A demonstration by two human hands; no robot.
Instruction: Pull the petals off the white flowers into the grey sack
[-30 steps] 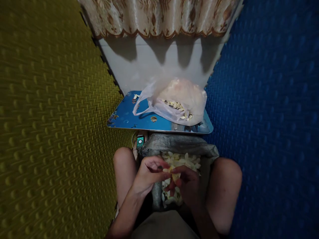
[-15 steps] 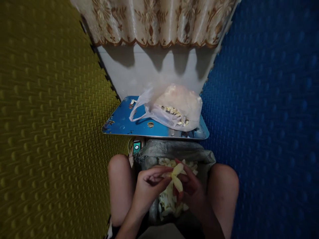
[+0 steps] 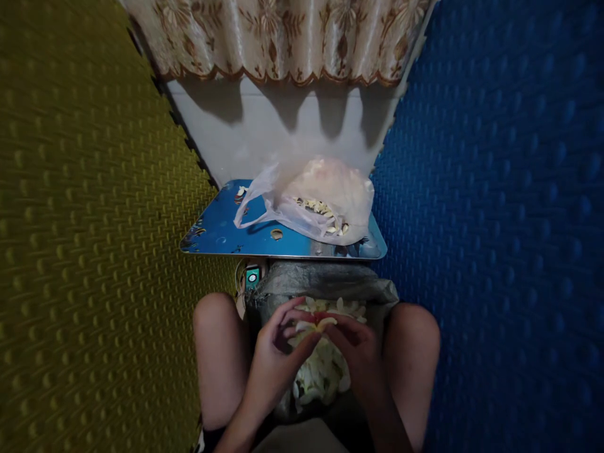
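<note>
Between my hands is a pale yellow flower (image 3: 325, 324) with long petals, pinched at its middle from both sides. My left hand (image 3: 278, 346) is closed on it with thumb and fingertips. From the other side my right hand (image 3: 356, 349) grips it the same way, and the fingertips of both hands nearly meet. Underneath, a grey woven sack (image 3: 325, 277) lies between my knees with its mouth spread. Many loose cream-white petals (image 3: 321, 374) fill it, partly hidden by my hands.
Beyond the sack stands a low blue table (image 3: 217, 233) bearing a translucent plastic bag (image 3: 340, 189) of small cream pieces. A small device with a lit screen (image 3: 253, 277) sits by my left knee. Yellow (image 3: 94, 220) and blue (image 3: 495, 189) textured mats rise on either side.
The flower has turned from showing its spread petals upright to lying flatter between my fingertips. My right hand has shifted its grip, its fingers now nearer my left. The view has moved slightly.
</note>
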